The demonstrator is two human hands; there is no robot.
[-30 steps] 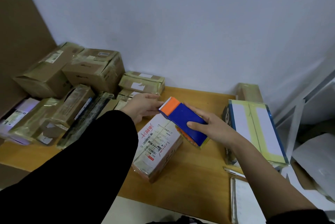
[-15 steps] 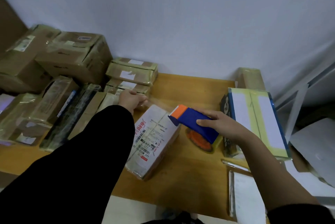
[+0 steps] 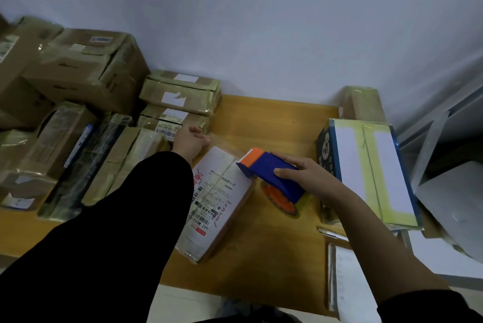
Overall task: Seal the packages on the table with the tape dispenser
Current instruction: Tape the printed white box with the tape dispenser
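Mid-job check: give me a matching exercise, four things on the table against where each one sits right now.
Things:
1. tape dispenser
2. white package
3. blue-edged box
4. notepad

Places:
A. near right corner of the table
B. gripped by the right hand
C. middle of the table, left hand at its far end
D. right side of the table, yellow tape on top

Pairs: 1-B; 2-C; 3-D; 4-A
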